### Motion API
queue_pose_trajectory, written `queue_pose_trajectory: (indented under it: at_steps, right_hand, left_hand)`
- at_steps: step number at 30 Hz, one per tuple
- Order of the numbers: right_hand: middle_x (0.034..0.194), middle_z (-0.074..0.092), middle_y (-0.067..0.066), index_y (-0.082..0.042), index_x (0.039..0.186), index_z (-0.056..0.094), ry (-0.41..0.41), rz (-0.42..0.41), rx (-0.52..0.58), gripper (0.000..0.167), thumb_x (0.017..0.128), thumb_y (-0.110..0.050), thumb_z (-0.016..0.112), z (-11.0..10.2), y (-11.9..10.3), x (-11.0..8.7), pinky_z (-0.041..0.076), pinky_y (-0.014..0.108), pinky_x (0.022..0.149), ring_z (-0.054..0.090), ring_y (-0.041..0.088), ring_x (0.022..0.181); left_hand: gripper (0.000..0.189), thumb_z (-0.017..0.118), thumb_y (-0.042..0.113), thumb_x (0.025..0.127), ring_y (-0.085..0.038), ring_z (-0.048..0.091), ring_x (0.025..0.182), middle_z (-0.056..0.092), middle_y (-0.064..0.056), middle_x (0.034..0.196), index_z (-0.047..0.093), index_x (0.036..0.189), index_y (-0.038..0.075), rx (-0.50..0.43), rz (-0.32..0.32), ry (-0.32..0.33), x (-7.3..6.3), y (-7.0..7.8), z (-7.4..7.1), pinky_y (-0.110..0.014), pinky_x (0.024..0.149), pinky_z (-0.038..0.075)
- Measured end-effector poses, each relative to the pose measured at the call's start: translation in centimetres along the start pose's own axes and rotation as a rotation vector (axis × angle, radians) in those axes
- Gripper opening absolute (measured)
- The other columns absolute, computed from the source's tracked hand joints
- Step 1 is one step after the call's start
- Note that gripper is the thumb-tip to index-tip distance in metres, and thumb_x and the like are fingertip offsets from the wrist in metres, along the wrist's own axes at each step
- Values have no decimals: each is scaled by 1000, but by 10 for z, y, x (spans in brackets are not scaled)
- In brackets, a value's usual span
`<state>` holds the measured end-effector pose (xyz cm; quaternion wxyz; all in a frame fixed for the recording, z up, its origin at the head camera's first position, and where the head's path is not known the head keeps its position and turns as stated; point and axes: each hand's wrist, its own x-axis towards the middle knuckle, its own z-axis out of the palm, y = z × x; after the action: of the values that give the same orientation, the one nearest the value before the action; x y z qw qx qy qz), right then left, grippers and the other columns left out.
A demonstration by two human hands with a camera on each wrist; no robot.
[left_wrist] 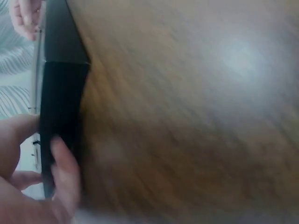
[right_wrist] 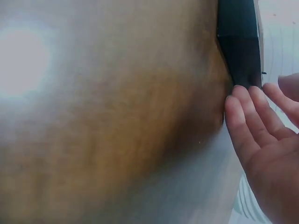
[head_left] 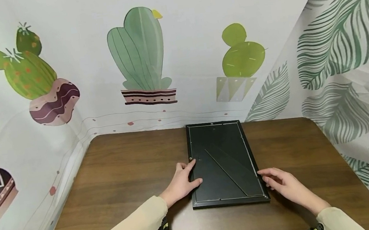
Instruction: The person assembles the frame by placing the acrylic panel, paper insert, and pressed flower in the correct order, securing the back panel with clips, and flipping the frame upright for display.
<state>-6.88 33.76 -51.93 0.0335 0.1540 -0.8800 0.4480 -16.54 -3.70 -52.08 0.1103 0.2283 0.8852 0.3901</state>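
A black picture frame (head_left: 219, 137) lies face down on the brown wooden table, its back board and slanted easel stand (head_left: 235, 170) facing up. At its left edge, my left hand (head_left: 181, 183) grips the border, thumb and a finger over the back. The left wrist view shows another finger along the frame's outer side (left_wrist: 65, 88). Opposite, my right hand (head_left: 286, 185) touches the right edge near the lower corner. Its fingers (right_wrist: 261, 116) stretch out fairly straight against the side in the right wrist view, with the thumb held apart.
The wooden table (head_left: 124, 156) has rounded far corners. Behind and beside it hangs a white cloth (head_left: 191, 53) printed with cacti and leaves. The picture frame's far end reaches the table's back edge.
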Motion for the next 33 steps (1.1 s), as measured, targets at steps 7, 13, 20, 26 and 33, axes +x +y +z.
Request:
queue_pose_trajectory:
  at_steps: [7, 13, 20, 26, 33]
  right_hand:
    - [102, 69, 4, -4, 128, 69, 5, -20, -64, 28, 100, -2, 66, 2, -5, -8, 49, 24, 58, 57, 2, 71]
    - [96, 67, 1, -1, 131, 68, -30, 18, -83, 31, 101, -6, 67, 3, -9, 2, 47, 25, 63, 53, 0, 75]
    - [89, 62, 3, 10, 130, 65, -188, 331, 177, 35, 107, -16, 57, -7, -20, 24, 47, 25, 61, 51, 4, 67]
    - [76, 42, -5, 10, 119, 67, -276, 565, 515, 32, 108, -17, 53, -19, -19, 36, 38, 24, 60, 38, 9, 63]
    - [76, 46, -9, -17, 92, 71, -266, 627, 665, 20, 107, -18, 57, -23, -20, 42, 38, 18, 58, 38, 5, 63]
  left_hand:
    - [51, 84, 29, 90, -33, 52, 112, 50, -20, 127, 69, 134, 7, 355, 164, 105, -3, 16, 0, -44, 78, 55]
    - [38, 80, 22, 94, -18, 58, 95, 59, -9, 111, 74, 127, 3, 337, 270, -14, -3, 28, 5, -27, 81, 53]
    - [38, 77, 27, 97, -14, 61, 89, 65, -4, 106, 74, 129, 8, 407, 298, -69, 0, 34, 8, -24, 77, 51]
    - [38, 79, 28, 94, -9, 59, 79, 68, -1, 102, 76, 128, 11, 388, 264, -66, 0, 36, 7, -20, 63, 43]
    - [32, 83, 20, 90, -6, 59, 73, 67, 2, 89, 80, 120, 12, 306, 204, -64, 3, 40, 3, -21, 61, 44]
